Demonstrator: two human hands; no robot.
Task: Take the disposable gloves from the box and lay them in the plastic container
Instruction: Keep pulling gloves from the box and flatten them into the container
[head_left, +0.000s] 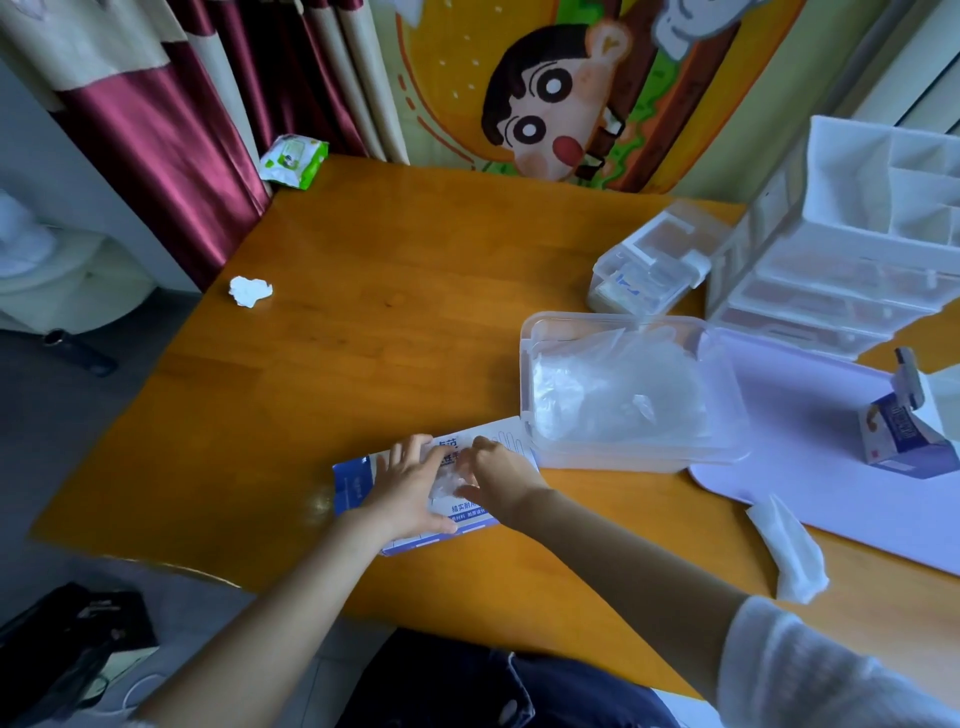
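a: why is the person's left hand (410, 486) spread flat on the box (353, 483)?

b: to pin it, most likely. the box lies flat near the front edge of the table (389, 312). it looks light, so a tug at its opening would drag it along. the fingers are straight and press down, gripping nothing.

a: and the right hand (501, 475)?

b: its fingers bend in over the slot on top of the box and appear to pinch a clear tuft of gloves (445, 482) there. the fingertips are partly hidden, so how many gloves they hold cannot be told.

a: where does the tuft go?

b: into the container (623, 460), which stands open just beside the box's right end, on the near left corner of a pale mat (810, 441). with the container that close the carry is short, and the thin film has little chance to catch air or drop. a heap (613, 395) of clear gloves fills much of it, so the task looks well along.

a: what could go wrong?

b: film clings. several gloves may come out together, or the bunch may snag on the slot. a slow pull with the box pressed down should manage it.

a: anything else about?

b: a crumpled tissue (250, 291) lies near the left edge and a pack of wipes (293, 161) sits at the far left corner. both are well apart from the work.
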